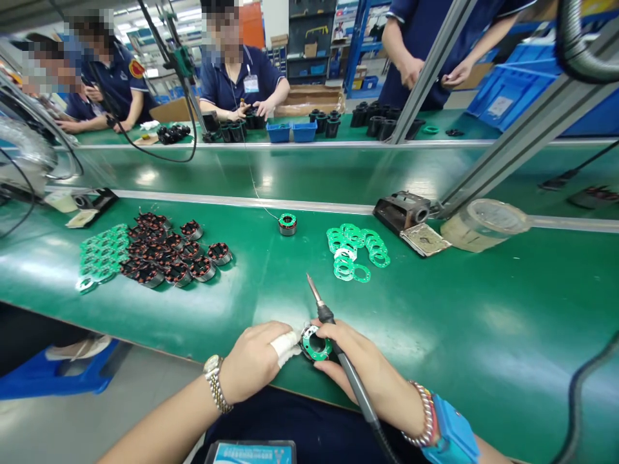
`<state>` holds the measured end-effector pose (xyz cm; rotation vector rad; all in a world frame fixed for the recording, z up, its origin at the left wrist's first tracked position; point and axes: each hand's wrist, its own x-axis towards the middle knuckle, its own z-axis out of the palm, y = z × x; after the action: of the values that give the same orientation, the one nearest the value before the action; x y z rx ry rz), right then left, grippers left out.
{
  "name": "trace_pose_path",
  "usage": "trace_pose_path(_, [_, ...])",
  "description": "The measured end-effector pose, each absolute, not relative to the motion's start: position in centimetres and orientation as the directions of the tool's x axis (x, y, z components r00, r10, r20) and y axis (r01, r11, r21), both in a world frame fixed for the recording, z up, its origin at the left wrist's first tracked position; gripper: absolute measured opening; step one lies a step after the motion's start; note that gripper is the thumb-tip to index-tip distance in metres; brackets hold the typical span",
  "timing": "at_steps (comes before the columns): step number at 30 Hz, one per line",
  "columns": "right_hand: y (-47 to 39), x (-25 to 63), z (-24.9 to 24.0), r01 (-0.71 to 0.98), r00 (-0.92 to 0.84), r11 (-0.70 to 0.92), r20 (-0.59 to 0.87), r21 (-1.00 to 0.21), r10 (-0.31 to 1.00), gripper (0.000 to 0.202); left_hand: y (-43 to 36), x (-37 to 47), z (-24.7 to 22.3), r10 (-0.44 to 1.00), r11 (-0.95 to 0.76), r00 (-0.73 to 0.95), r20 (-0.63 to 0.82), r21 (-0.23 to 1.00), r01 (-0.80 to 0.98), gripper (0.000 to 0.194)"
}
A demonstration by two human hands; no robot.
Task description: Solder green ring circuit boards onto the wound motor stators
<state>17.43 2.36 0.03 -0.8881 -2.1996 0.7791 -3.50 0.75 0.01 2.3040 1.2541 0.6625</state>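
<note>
My left hand [258, 361], with white wrapping on its fingers, is closed on the side of a motor stator [308, 348] near the table's front edge. A green ring-shaped circuit board lies on the stator's top face. In my right hand [372, 370] is a soldering iron [356, 385], its tip pointing up and away from the stator. The right thumb and fingers also touch the stator's right side. Farther forward, another stator [287, 225] with a green ring on top stands alone, and a thin wire hangs down to it.
Many copper-wound stators [176, 274] stand at the left, beside stacked green boards [102, 251]. Loose green rings [362, 274] lie right of centre. An iron holder [403, 209] and a round tub [483, 224] are at the back right. Co-workers sit and stand beyond the metal rail [232, 198].
</note>
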Motion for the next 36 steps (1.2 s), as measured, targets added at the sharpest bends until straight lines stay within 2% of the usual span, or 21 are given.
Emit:
trace_pose_path(4, [2.3,17.4,0.2,0.382,-0.574,0.606,0.335,-0.698,0.748,0.035,0.7,-3.7,-0.5,0.797,-0.6,0.536,0.278,0.458,0.655,0.03])
trace_pose_path(7, [2.3,17.4,0.1,0.384,-0.572,0.61,0.34,-0.693,0.746,0.036,0.5,-3.5,-1.1,0.794,-0.607,0.519,0.317,0.464,0.645,0.026])
trace_pose_path(10, [2.1,17.3,-0.2,0.385,-0.552,0.61,0.357,-0.693,0.753,0.033,0.2,-2.5,-1.6,0.858,-0.513,0.406,0.314,0.518,0.684,0.018])
trace_pose_path(13, [1.7,16.9,-0.4,0.402,-0.506,0.61,0.39,-0.683,0.769,0.028,-0.3,-1.0,-1.6,0.949,-0.305,0.171,0.266,0.626,0.718,0.012])
trace_pose_path(15, [1.4,16.7,-0.5,0.414,-0.476,0.611,0.412,-0.674,0.777,0.025,-0.8,-0.2,-1.5,0.974,-0.195,0.04,0.225,0.724,0.662,0.011])
trace_pose_path(17, [1.2,16.5,-0.6,0.422,-0.457,0.612,0.425,-0.67,0.781,0.021,-1.4,0.2,-1.4,0.981,-0.163,0.009,0.195,0.794,0.586,0.01])
trace_pose_path(19, [1.1,16.4,-0.7,0.431,-0.44,0.612,0.437,-0.663,0.784,0.019,-2.0,0.2,-1.7,0.977,-0.205,0.058,0.206,0.819,0.535,0.02])
trace_pose_path(22, [1.3,16.3,-0.8,0.431,-0.429,0.614,0.448,-0.661,0.784,0.019,-2.8,0.1,-2.4,0.949,-0.314,0.152,0.276,0.796,0.518,0.041])
trace_pose_path(24, [1.7,16.5,-0.8,0.388,-0.463,0.621,0.439,-0.681,0.77,0.021,-3.1,0.0,-2.7,0.944,-0.33,0.172,0.282,0.793,0.512,0.048])
trace_pose_path(29, [2.7,17.5,-0.4,0.333,-0.533,0.613,0.393,-0.717,0.749,0.031,-2.6,-0.4,-2.6,0.968,-0.248,0.113,0.222,0.814,0.526,0.038])
trace_pose_path(32, [2.8,18.1,-0.3,0.308,-0.567,0.618,0.382,-0.724,0.73,0.033,-1.4,-1.2,-2.2,0.921,-0.39,0.253,0.297,0.726,0.566,0.033])
trace_pose_path(36, [3.1,18.5,-0.4,0.265,-0.611,0.634,0.382,-0.726,0.693,0.034,0.7,-2.4,-1.2,0.774,-0.633,0.477,0.415,0.516,0.577,0.022])
